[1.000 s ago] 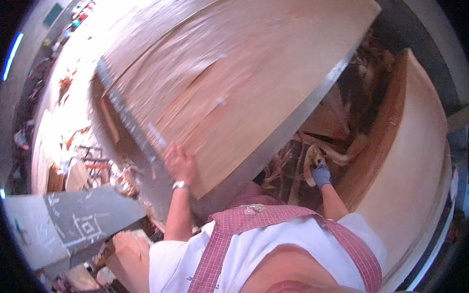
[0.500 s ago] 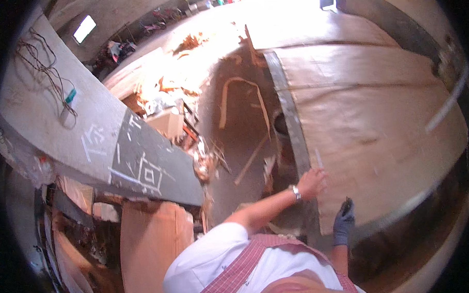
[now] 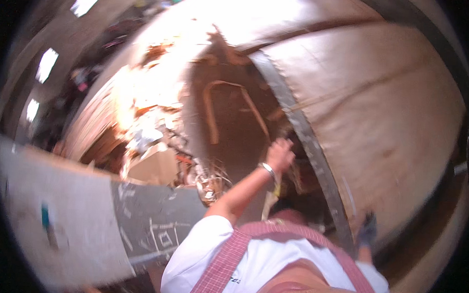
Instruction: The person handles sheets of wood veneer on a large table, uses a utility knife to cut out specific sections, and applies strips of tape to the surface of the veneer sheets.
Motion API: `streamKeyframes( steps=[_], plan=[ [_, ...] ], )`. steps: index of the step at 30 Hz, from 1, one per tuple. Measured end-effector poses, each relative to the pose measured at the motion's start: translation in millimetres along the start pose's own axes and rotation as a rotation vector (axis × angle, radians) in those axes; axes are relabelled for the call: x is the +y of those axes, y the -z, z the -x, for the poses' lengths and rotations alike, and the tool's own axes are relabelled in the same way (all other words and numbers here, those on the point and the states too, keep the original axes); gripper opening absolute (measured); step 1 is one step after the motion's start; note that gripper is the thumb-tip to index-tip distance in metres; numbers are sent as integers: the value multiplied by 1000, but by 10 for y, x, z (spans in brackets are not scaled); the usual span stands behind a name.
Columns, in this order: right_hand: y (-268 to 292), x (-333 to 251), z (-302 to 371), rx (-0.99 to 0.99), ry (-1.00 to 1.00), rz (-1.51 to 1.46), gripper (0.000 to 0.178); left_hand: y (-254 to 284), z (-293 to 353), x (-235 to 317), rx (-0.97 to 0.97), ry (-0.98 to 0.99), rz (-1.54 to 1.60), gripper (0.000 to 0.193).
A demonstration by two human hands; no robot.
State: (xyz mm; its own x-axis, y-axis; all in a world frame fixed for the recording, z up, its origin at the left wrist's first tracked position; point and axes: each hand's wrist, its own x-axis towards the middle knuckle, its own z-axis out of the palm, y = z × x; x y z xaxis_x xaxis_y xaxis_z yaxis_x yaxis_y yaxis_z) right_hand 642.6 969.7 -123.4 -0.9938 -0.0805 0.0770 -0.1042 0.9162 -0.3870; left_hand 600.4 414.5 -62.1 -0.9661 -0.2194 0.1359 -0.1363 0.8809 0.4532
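Hovers left hand (image 3: 281,154) near centre, loosely curled, gloved right hand (image 3: 367,233) at four o'clock, by tan sheet (image 3: 384,136) at three; cannot tell either's grip (blurred). Seems between holds; calls for steadying.

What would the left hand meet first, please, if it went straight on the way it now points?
The left hand would probably meet the grey edge beside the brown sheet first, up and to its right. Depth is unclear, so it might pass above or below.
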Motion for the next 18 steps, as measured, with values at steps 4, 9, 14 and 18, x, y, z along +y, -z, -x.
streamKeyframes(
  steps=[4, 9, 14, 18],
  plan=[
    [374, -437, -325, 4, -133, 47, 36, -8, -840, -407, 158, -60, -34, 49],
    [28, -1466, -984, 219, -8, -42, 28, 139, -1944, -602, 85, -7, -214, 38],
    [-820, -3831, -2322, 34, -146, -576, 25, 442, -2684, -763, -357, -126, 138, 37],
    [-1423, -5009, -3284, -79, -317, -219, 56, 237, -4079, -1620, 78, -218, -139, 58]
  ],
)
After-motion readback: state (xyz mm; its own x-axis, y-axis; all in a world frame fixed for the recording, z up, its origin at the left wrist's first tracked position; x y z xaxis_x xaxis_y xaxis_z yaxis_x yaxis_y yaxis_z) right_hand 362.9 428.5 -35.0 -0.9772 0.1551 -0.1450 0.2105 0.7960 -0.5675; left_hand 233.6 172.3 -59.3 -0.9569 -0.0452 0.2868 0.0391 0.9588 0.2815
